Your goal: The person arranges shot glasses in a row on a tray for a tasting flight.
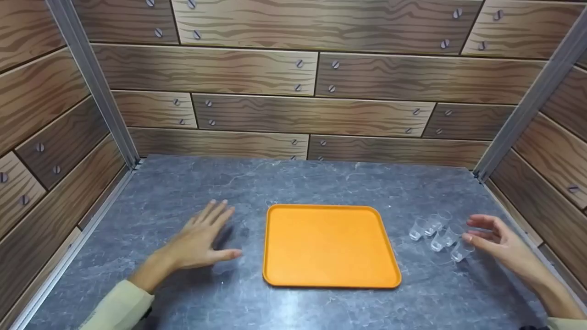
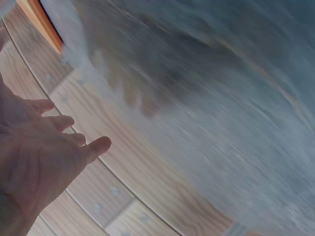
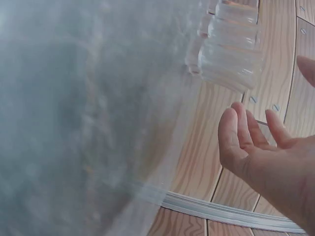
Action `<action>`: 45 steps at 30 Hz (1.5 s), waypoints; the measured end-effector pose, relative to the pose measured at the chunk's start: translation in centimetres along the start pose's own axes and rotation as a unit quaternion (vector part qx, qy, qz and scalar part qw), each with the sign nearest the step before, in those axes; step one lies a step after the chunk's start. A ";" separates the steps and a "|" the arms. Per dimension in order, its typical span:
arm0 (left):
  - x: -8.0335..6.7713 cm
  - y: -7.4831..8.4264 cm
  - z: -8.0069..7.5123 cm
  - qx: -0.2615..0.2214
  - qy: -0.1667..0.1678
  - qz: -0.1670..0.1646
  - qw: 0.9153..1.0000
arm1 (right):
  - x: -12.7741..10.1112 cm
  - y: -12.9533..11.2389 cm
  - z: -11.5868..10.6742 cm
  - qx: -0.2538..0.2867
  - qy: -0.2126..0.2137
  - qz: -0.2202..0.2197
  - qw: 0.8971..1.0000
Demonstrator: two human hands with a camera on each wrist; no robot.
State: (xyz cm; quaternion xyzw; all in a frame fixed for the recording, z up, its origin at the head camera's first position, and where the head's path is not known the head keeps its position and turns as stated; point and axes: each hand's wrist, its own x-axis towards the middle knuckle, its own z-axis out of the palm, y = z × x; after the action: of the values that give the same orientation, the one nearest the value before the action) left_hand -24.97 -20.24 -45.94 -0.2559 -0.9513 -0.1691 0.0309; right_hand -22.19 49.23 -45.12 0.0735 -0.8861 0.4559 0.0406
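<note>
An orange tray (image 1: 328,279) lies flat in the middle of the grey stone-look tabletop, with nothing on it. To its right stand several small clear plastic cups (image 1: 439,234), blurred in the right wrist view as clear cups (image 3: 230,54). My right hand (image 1: 490,237) hovers just right of the cups, fingers loosely spread, holding nothing; the right hand (image 3: 266,152) shows an empty palm. My left hand (image 1: 202,240) is left of the tray, fingers straight and spread just over the table. The left hand (image 2: 44,147) is empty too.
Wood-plank walls with screws enclose the table (image 1: 192,192) at the back and both sides, with metal corner posts (image 1: 98,87). The tray's corner (image 2: 42,22) shows at the top left of the blurred left wrist view.
</note>
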 end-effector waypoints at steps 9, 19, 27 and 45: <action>1.7 2.8 1.1 -0.010 -0.042 0.027 0.999 | -0.7 0.6 -0.2 0.014 -0.002 0.014 1.000; 2.4 3.6 1.8 -0.018 -0.076 0.056 0.995 | -1.1 1.1 0.5 0.066 -0.027 0.029 0.997; 3.2 3.7 2.7 -0.017 -0.090 0.081 0.992 | -1.1 1.4 0.3 0.029 -0.059 0.015 0.998; 3.7 3.7 3.6 -0.016 -0.133 0.065 0.989 | -1.1 1.2 0.7 -0.024 -0.082 0.006 0.996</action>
State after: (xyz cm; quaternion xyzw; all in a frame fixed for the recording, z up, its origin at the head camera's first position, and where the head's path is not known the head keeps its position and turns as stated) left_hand -26.25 -14.27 -47.66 -0.3377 -0.9254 -0.1467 -0.0896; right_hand -21.31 49.42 -46.63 0.1042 -0.8974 0.4275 -0.0332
